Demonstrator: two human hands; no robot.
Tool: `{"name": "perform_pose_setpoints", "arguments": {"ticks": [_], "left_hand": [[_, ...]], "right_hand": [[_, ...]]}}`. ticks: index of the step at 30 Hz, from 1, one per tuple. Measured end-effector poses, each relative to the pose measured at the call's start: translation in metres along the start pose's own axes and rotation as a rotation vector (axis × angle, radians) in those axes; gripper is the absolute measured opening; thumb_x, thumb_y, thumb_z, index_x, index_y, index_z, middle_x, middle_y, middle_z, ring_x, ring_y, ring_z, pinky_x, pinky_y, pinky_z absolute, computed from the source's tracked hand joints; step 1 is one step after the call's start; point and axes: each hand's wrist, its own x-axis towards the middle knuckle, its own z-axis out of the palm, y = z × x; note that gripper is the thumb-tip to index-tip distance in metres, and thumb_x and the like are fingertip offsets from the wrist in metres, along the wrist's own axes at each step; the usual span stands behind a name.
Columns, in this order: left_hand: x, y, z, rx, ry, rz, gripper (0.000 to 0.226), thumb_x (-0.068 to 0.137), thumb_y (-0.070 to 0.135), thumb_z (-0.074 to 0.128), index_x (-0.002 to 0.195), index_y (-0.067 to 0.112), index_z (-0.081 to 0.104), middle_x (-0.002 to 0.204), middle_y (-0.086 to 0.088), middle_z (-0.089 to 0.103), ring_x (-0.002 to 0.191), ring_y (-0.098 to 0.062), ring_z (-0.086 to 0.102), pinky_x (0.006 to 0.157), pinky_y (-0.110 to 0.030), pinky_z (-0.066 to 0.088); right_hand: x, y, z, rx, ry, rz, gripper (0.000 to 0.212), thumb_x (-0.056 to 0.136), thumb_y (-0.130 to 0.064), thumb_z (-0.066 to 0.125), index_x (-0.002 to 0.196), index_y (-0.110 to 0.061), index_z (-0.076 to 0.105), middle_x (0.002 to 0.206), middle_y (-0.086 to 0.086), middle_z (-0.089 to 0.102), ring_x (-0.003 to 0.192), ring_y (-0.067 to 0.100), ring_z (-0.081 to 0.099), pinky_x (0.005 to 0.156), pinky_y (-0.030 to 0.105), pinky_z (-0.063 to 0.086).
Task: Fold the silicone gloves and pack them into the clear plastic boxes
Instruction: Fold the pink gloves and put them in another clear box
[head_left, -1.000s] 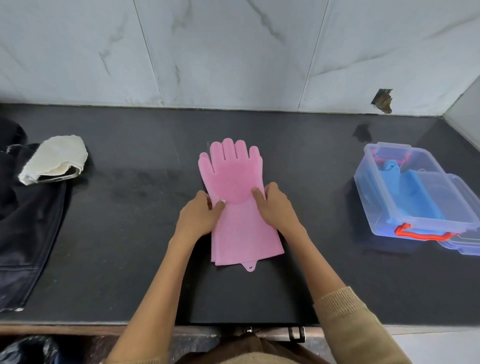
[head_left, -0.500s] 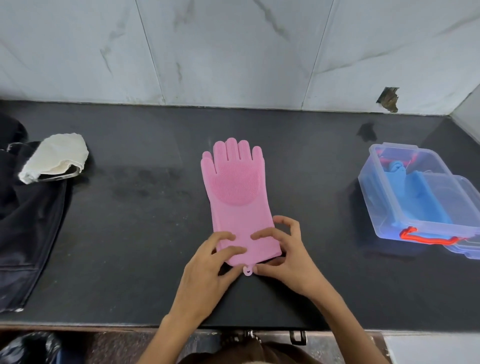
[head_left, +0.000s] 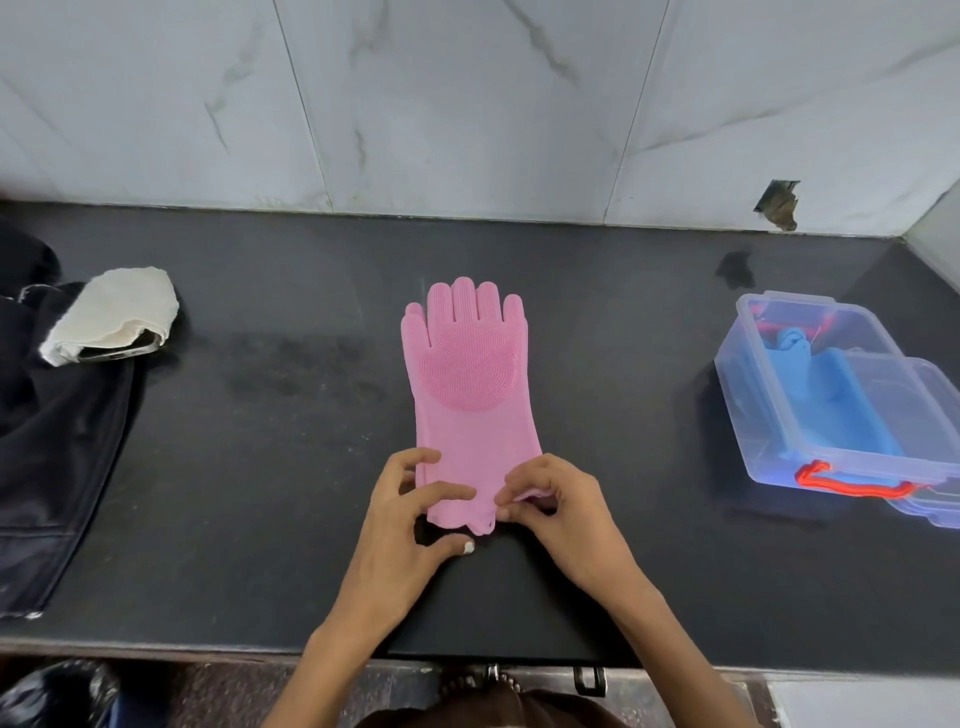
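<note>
A pink silicone glove (head_left: 470, 379) lies flat on the black counter (head_left: 260, 467), fingers pointing away from me and the bristled palm facing up. My left hand (head_left: 410, 512) pinches the cuff's near left corner between fingers and thumb. My right hand (head_left: 558, 501) pinches the cuff's near right corner, which is lifted slightly. At the right stands a clear plastic box (head_left: 810, 395) with a red handle, holding a blue glove (head_left: 841, 400). Another clear box (head_left: 935, 499) sits partly behind it at the frame edge.
A white cloth (head_left: 111, 319) over a phone rests on dark fabric (head_left: 52, 441) at the far left. A tiled wall (head_left: 467, 104) backs the counter. The counter's front edge runs just below my wrists.
Both hands slid from the glove's middle down to its cuff. They now pinch the two cuff corners and the right corner has lifted a little.
</note>
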Motion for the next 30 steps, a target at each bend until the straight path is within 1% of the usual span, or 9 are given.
{"name": "perform_pose_setpoints", "arguments": {"ticks": [4, 7, 10, 12, 15, 18, 22, 26, 30], "left_hand": [[0.006, 0.004, 0.007, 0.292, 0.128, 0.130, 0.015, 0.074, 0.043, 0.071, 0.088, 0.037, 0.073, 0.123, 0.017, 0.053, 0.113, -0.010, 0.035, 0.093, -0.031, 0.025], [0.013, 0.004, 0.008, 0.355, 0.163, 0.277, 0.024, 0.087, 0.038, 0.051, 0.089, 0.027, 0.073, 0.097, 0.015, 0.069, 0.095, -0.009, 0.053, 0.088, -0.029, 0.032], [0.016, 0.001, 0.011, 0.371, 0.170, 0.369, 0.025, 0.088, 0.023, 0.048, 0.089, 0.014, 0.071, 0.083, 0.006, 0.072, 0.073, -0.014, 0.062, 0.076, -0.027, 0.042], [0.018, 0.000, 0.015, 0.430, 0.211, 0.418, 0.026, 0.087, 0.018, 0.046, 0.084, 0.008, 0.070, 0.075, 0.000, 0.069, 0.062, -0.019, 0.060, 0.063, -0.029, 0.046], [0.026, -0.001, 0.017, 0.458, 0.258, 0.484, 0.036, 0.094, 0.021, 0.041, 0.074, 0.005, 0.066, 0.064, -0.004, 0.060, 0.051, -0.021, 0.052, 0.045, -0.030, 0.046], [0.031, 0.000, 0.018, 0.402, 0.261, 0.505, 0.052, 0.100, 0.032, 0.032, 0.069, 0.004, 0.062, 0.061, -0.004, 0.056, 0.049, -0.019, 0.049, 0.042, -0.028, 0.043], [0.029, -0.003, 0.020, 0.438, 0.246, 0.614, 0.047, 0.098, 0.031, 0.040, 0.066, 0.006, 0.064, 0.059, -0.004, 0.055, 0.049, -0.019, 0.048, 0.042, -0.030, 0.042], [0.025, -0.002, 0.017, 0.524, 0.208, 0.739, 0.047, 0.097, 0.033, 0.046, 0.059, 0.010, 0.060, 0.056, -0.001, 0.051, 0.048, -0.019, 0.042, 0.042, -0.030, 0.038], [0.017, 0.000, 0.016, 0.544, 0.157, 0.871, 0.047, 0.093, 0.039, 0.052, 0.054, 0.014, 0.056, 0.054, 0.002, 0.048, 0.047, -0.017, 0.041, 0.045, -0.025, 0.035]], "right_hand": [[0.007, -0.003, 0.000, -0.015, -0.011, -0.009, 0.014, 0.082, -0.019, 0.070, 0.077, -0.030, 0.064, 0.083, -0.015, 0.064, 0.079, 0.002, 0.060, 0.070, 0.013, 0.045], [0.009, -0.004, -0.001, 0.001, -0.014, -0.026, 0.010, 0.084, -0.024, 0.069, 0.079, -0.029, 0.060, 0.082, -0.016, 0.062, 0.077, 0.004, 0.057, 0.068, 0.012, 0.043], [0.007, -0.003, -0.007, -0.024, -0.066, -0.035, 0.018, 0.078, -0.022, 0.075, 0.084, -0.030, 0.060, 0.088, -0.014, 0.061, 0.077, 0.007, 0.055, 0.068, 0.015, 0.045], [0.005, -0.001, -0.009, -0.215, -0.077, -0.058, 0.023, 0.075, -0.029, 0.076, 0.090, -0.034, 0.059, 0.094, -0.017, 0.057, 0.079, 0.005, 0.053, 0.069, 0.016, 0.043], [0.002, -0.002, -0.008, -0.660, 0.072, -0.231, 0.014, 0.083, -0.042, 0.065, 0.096, -0.038, 0.062, 0.094, -0.020, 0.058, 0.081, 0.005, 0.049, 0.072, 0.022, 0.040], [-0.001, -0.004, -0.005, -0.675, 0.152, -0.302, 0.021, 0.083, -0.044, 0.062, 0.102, -0.035, 0.062, 0.102, -0.018, 0.060, 0.098, 0.008, 0.049, 0.084, 0.025, 0.035], [-0.001, -0.005, -0.006, -0.600, 0.063, -0.353, 0.004, 0.084, -0.029, 0.064, 0.084, -0.028, 0.060, 0.085, -0.016, 0.061, 0.080, 0.003, 0.050, 0.075, 0.020, 0.034], [-0.008, -0.005, -0.009, -0.700, 0.011, -0.401, 0.014, 0.083, -0.028, 0.050, 0.075, -0.024, 0.060, 0.071, -0.013, 0.059, 0.062, 0.008, 0.050, 0.062, 0.023, 0.038], [-0.018, -0.014, -0.013, -0.778, -0.149, -0.384, 0.010, 0.079, -0.024, 0.051, 0.073, -0.025, 0.059, 0.072, -0.013, 0.057, 0.064, 0.009, 0.052, 0.061, 0.020, 0.037]]}}
